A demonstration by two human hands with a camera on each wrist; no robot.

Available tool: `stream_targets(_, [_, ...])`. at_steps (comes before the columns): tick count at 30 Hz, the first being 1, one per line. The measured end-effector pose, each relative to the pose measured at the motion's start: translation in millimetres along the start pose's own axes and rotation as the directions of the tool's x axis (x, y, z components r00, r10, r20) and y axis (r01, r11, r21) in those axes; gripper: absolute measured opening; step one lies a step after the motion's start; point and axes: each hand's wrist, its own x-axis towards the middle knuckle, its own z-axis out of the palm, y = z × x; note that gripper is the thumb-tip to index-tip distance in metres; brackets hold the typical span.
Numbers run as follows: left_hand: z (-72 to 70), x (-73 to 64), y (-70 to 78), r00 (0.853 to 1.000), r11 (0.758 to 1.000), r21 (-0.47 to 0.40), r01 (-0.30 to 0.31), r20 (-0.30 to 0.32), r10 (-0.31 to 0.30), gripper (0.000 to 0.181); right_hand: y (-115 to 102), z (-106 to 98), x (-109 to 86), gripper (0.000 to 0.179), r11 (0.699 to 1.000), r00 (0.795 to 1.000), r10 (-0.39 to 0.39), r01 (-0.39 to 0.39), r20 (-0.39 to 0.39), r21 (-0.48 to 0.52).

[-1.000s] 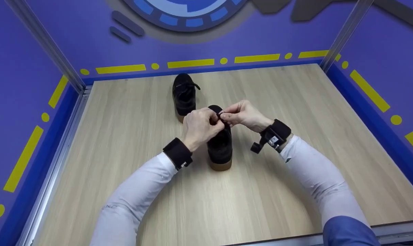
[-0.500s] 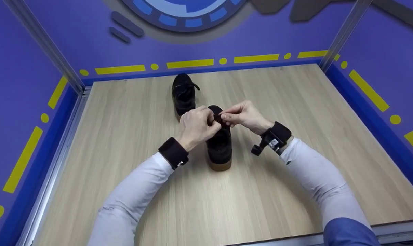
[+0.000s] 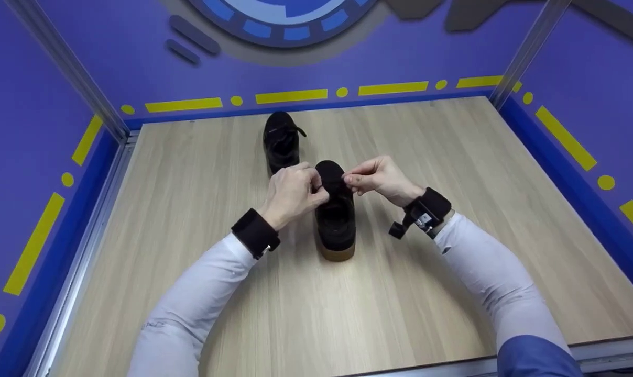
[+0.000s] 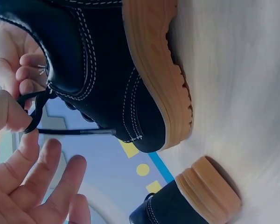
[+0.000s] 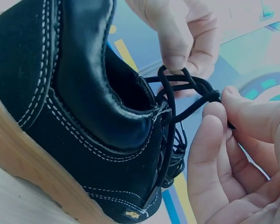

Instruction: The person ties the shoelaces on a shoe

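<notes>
A black shoe (image 3: 336, 238) with white stitching and a tan sole stands upright on the board, its toe pointing away from me. At its left side, my left hand (image 3: 294, 193) pinches a loop of black shoelace (image 4: 36, 112) between thumb and index finger; the other fingers are spread. My right hand (image 3: 380, 180) is on the shoe's right side, pinching the shoelace (image 5: 198, 106) near a knot or crossing between thumb and fingertips. One lace end (image 4: 79, 132) hangs free past my left fingers. The lace tips inside the right-hand pinch are hidden.
A second black shoe (image 3: 281, 137), its lace sticking out to the right, stands farther back and left, partly behind my left hand. Purple panels (image 3: 316, 73) with yellow marks enclose the wooden board (image 3: 426, 293) at the back and sides.
Both hands have drawn apart: the left moves left and slightly toward me, the right a little to the right. More of the near shoe's toe shows between them. The shoes stay put.
</notes>
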Motion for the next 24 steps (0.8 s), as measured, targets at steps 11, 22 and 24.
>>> stream_targets(11, [-3.2,0.0,-8.4,0.997,0.985,-0.159,0.07,0.034,-0.065,0.007,4.1,-3.9,-4.2,0.024,0.999,0.999,0.047,-0.046,-0.028,0.029])
stream_targets(22, [-5.4,-2.1,-29.1,0.972,0.893,-0.386,0.233,0.128,-0.199,0.008,19.9,-5.2,-10.8,0.017,0.996,0.995,0.067,-0.071,-0.068,-0.057])
stream_targets(24, [-4.4,-3.4,-31.5,0.971,0.892,-0.385,0.237,0.127,-0.203,0.006,22.2,-5.2,-12.4,0.019,0.996,0.995,0.057,-0.063,-0.076,-0.068])
